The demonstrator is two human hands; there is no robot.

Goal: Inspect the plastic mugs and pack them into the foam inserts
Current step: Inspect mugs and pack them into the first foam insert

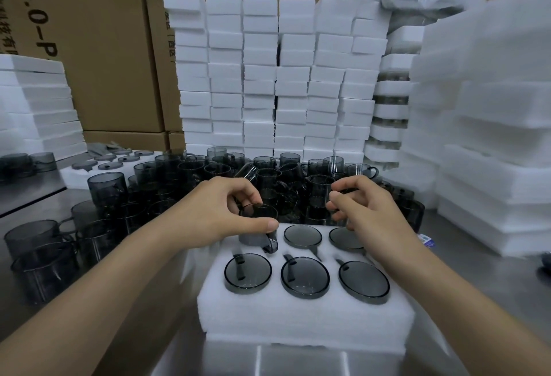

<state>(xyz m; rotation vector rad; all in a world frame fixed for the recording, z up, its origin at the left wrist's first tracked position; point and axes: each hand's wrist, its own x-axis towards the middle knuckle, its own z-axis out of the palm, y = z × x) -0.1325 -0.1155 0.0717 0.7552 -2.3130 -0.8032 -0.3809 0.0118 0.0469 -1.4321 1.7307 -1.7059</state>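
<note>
1. Cardboard cartons (113,47): brown, printed, stacked well behind the foam insert.
2. Foam blocks (277,77): white, piled in columns as a wall behind the foam insert, in front of the cartons.
3. Foam sheets (492,137): white stacks to the right of the foam insert; a lower stack (38,107) stands far to its left.
4. Metal table (29,197): grey top, carrying the foam insert and the goods around it.
5. Foam insert (304,316): white block with six round pockets in two rows of three, resting on a second foam layer, nearest the viewer.
6. Loose mugs (185,179): smoky grey, translucent, handled; heaped just behind and to the left of the foam insert.
7. Left hand (226,211): over the insert's back-left pocket, thumb and fingers curled round the rim of the held mug.
8. Right hand (366,211): over the insert's back-right corner, fingers curled; whether it grips anything cannot be told.
9. Held mug (258,226): partly sunk in the back-left pocket, handle toward the front row.
10. Seated mugs (304,277): five, filling the other pockets of the foam insert, each with its handle in a slot.
</note>
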